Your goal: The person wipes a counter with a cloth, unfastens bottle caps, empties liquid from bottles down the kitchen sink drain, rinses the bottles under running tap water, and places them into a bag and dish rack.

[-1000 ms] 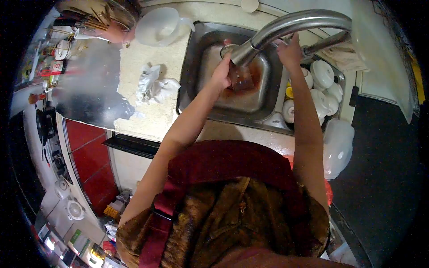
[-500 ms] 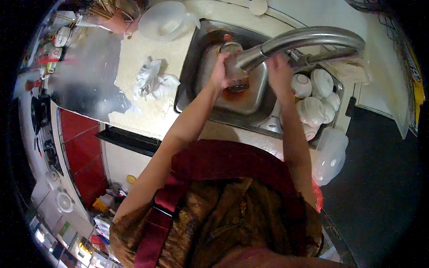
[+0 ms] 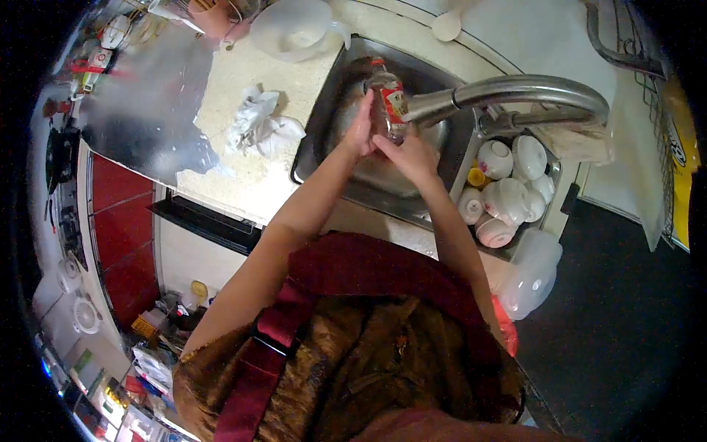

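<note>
A clear plastic bottle (image 3: 391,103) with a red cap and a red printed label slants over the sink (image 3: 317,121), between my two hands. My left hand (image 3: 360,131) presses along its left side, the fingers fairly straight against it. Around its lower end closes my right hand (image 3: 415,156), the thumb reaching across toward my left palm; its other fingers are partly hidden. The metal faucet (image 3: 530,87) arches in from the right, its spout end close to the bottle and above my right hand.
Several white bowls (image 3: 506,197) and a small yellow item (image 3: 476,177) fill the right basin. A crumpled white cloth (image 3: 259,125) and a translucent basin (image 3: 289,29) sit on the left counter. A clear plastic container (image 3: 532,274) stands at the sink's right corner.
My right hand has come left from beside the faucet to the bottle. The bottle has turned, so its red label now shows. The camera view has shifted slightly.
</note>
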Action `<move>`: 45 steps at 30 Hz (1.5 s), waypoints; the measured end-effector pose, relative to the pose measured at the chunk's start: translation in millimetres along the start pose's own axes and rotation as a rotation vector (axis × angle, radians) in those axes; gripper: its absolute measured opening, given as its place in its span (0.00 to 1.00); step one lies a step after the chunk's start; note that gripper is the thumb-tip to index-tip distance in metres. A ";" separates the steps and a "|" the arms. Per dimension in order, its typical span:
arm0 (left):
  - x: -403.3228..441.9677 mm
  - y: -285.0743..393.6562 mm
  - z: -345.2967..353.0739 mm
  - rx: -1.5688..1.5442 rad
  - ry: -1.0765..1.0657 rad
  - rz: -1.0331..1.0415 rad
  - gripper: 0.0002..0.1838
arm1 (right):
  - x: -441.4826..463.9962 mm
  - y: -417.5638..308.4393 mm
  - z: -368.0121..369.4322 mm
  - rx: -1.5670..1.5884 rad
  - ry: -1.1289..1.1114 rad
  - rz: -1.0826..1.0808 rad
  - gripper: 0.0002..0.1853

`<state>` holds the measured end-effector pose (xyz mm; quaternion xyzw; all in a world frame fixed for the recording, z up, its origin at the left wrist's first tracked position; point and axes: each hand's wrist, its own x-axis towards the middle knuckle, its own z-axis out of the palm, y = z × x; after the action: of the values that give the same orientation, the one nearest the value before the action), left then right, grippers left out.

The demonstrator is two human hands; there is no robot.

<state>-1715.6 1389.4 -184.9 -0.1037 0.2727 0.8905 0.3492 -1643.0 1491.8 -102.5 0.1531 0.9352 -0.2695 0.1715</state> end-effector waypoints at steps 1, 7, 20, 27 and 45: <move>-3.3 1.4 2.2 0.033 0.001 -0.020 0.37 | -0.5 0.5 0.7 -0.072 0.005 0.008 0.43; -10.0 -8.5 -6.2 -0.022 0.100 -0.090 0.38 | -5.6 12.0 8.5 -0.140 0.083 -0.083 0.41; -27.9 -10.5 -11.4 0.002 0.034 -0.317 0.46 | 37.2 23.0 31.2 0.501 0.426 -0.221 0.29; -39.1 -5.8 13.7 -0.092 0.073 -0.234 0.46 | 20.1 1.6 22.4 0.417 0.515 -0.233 0.22; -1.0 -7.8 13.3 0.073 0.071 -0.349 0.24 | 21.3 69.2 24.3 0.932 0.270 0.162 0.11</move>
<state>-1709.4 1401.0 -176.7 -0.1681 0.2949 0.8016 0.4921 -1630.0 1538.3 -161.7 0.3195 0.7141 -0.6227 -0.0175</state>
